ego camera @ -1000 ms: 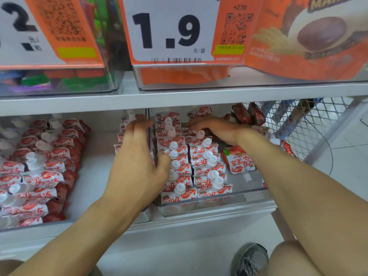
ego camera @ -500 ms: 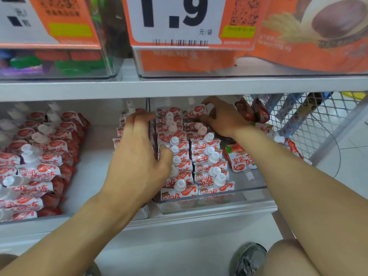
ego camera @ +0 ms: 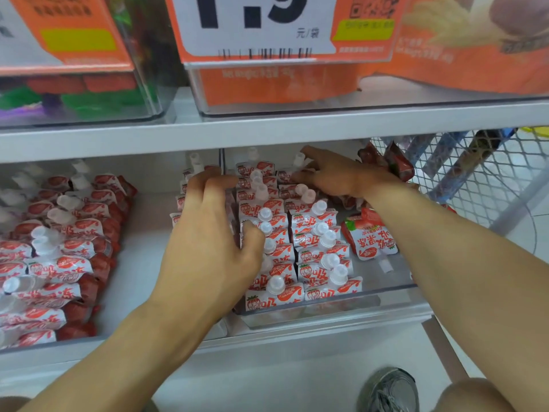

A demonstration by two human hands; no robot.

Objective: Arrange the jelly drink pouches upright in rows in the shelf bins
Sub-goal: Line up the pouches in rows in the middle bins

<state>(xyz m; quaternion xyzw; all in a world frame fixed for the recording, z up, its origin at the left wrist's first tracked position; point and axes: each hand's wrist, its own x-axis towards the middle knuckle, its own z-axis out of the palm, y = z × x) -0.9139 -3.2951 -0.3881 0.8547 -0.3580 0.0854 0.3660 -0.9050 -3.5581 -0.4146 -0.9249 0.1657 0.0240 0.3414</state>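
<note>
Red-and-white jelly drink pouches (ego camera: pixel 312 239) with white caps stand upright in two rows inside a clear shelf bin (ego camera: pixel 326 307). My left hand (ego camera: pixel 208 233) rests over the left row, fingers curved against the bin's left wall and thumb pressing a cap. At the back of the bin my right hand (ego camera: pixel 335 176) reaches among the rear pouches with fingers spread, touching them. One pouch (ego camera: pixel 368 236) lies flat and upside down on the bin's right side. Whether either hand holds a pouch is hidden.
A second bin (ego camera: pixel 142 263) to the left holds several leaning pouches (ego camera: pixel 59 248). The upper shelf edge (ego camera: pixel 267 129) hangs close above my hands, with bins and price tags on it. A wire mesh panel (ego camera: pixel 475 179) stands to the right. A shoe (ego camera: pixel 389 391) is below.
My right hand has moved from the middle of the rows to the back of the bin. My left hand stayed on the left row. The view tilted down slightly.
</note>
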